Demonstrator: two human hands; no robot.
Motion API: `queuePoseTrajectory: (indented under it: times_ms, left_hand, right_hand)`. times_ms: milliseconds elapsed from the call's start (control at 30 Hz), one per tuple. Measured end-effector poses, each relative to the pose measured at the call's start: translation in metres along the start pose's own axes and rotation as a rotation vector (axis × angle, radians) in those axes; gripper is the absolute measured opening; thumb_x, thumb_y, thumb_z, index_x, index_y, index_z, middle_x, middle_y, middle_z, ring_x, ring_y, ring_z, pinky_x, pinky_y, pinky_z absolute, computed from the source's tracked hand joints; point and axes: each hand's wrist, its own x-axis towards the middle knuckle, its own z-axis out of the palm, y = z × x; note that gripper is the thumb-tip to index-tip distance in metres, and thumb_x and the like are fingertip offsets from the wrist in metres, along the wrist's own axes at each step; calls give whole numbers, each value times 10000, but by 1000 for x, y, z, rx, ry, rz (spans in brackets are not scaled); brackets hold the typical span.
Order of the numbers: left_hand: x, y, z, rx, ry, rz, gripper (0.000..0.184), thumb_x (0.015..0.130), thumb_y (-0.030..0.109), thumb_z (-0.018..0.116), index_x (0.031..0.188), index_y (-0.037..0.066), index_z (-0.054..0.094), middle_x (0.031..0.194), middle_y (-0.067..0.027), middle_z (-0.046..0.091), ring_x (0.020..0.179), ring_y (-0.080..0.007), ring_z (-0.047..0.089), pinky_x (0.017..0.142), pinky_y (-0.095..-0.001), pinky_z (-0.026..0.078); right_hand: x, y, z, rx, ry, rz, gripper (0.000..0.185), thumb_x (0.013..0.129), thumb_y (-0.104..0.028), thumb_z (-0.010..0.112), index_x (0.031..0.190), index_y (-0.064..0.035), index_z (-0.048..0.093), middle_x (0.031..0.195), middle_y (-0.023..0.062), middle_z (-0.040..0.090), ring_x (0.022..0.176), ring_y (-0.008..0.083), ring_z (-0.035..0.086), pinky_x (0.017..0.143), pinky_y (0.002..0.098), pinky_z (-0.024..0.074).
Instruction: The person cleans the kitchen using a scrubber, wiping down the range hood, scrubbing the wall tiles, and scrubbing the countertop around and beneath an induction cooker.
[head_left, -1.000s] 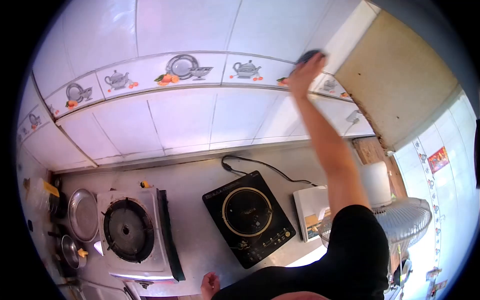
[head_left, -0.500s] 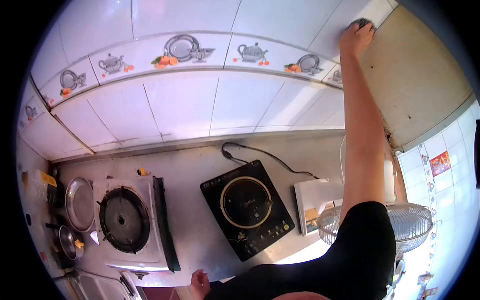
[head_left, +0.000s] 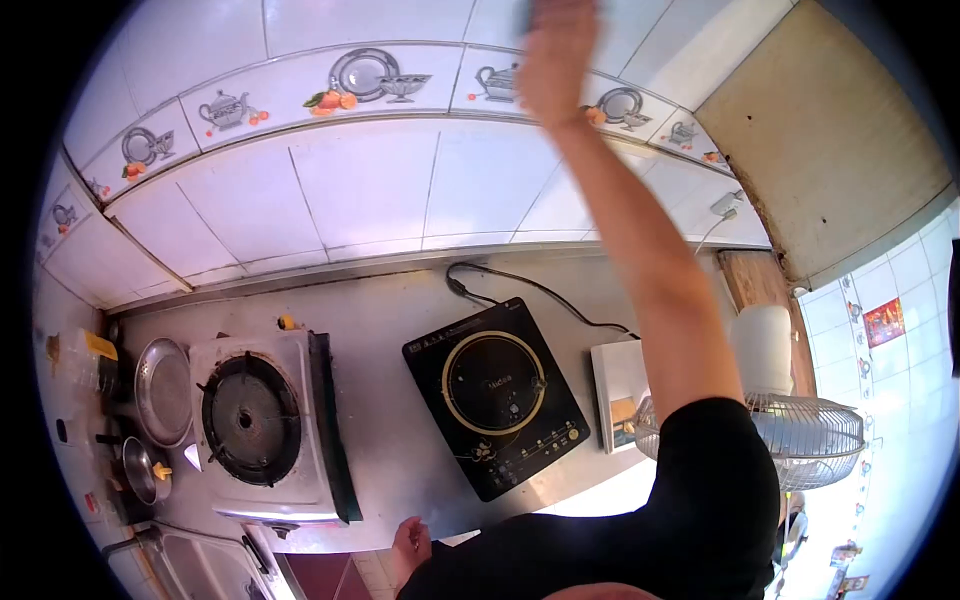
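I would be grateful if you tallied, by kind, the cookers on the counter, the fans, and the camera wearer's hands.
Cookers: 2 (gas stove, electric hob)
Fans: 1 (wire-caged fan)
Hands: 2 (right hand, left hand)
Total: 5

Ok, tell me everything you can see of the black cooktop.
The cooktop is a flat, black rectangular slab with a glossy, glass-like top. A pale gold ring marks the cooking zone, with small lettering inside; control markings run along the near edge. Light specks dot the surface, and no pan stands on it. It lies askew on the metal-looking counter, right of the gas stove. Its black cord leaves the far edge. Whether it is on, I cannot tell.
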Motion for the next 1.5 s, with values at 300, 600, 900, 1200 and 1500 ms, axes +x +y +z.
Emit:
queuePoseTrajectory:
  times_ms: [300,600,900,1200,1500]
  left_hand:
    - [-2,-17,-11,39,59,-2,254,841,102,587,1075,7,566,844,-84,627,752,-146,599,663,-263,479]
    - [9,-49,-7,-39,15,27,290,832,89,599,1113,30,557,877,-72,635,789,-129,599,687,-254,484]
    - [43,-252,-46,-416,-168,-183,482,805,126,641,1236,53,437,941,-157,634,845,-240,620,796,-387,506]
    - [16,-44,-11,-72,-145,-11,337,825,119,619,1131,8,528,879,-83,621,800,-136,598,705,-273,496]
    - [-4,-25,-28,19,-7,-29,297,833,89,597,1106,-16,544,897,-83,630,793,-122,598,690,-262,492]
  right_hand:
    - [-134,146,-31,-527,-266,861,475,829,-117,520,1232,89,374,1259,232,451,1089,382,471,738,455,471]
    - [-111,44,-20,-319,98,711,483,844,-108,454,1219,172,334,1303,358,347,1262,462,294,1058,467,249]
    - [-110,238,-91,-95,114,1298,399,849,-172,464,1206,6,479,1231,238,506,1063,366,546,886,434,452]
    - [-111,-30,11,-287,87,555,473,855,-139,461,1235,124,359,1335,310,327,1266,425,298,1072,491,206]
    - [-121,0,-32,-136,-126,424,441,810,-47,439,1203,150,401,1274,320,397,1236,456,327,1081,484,205]
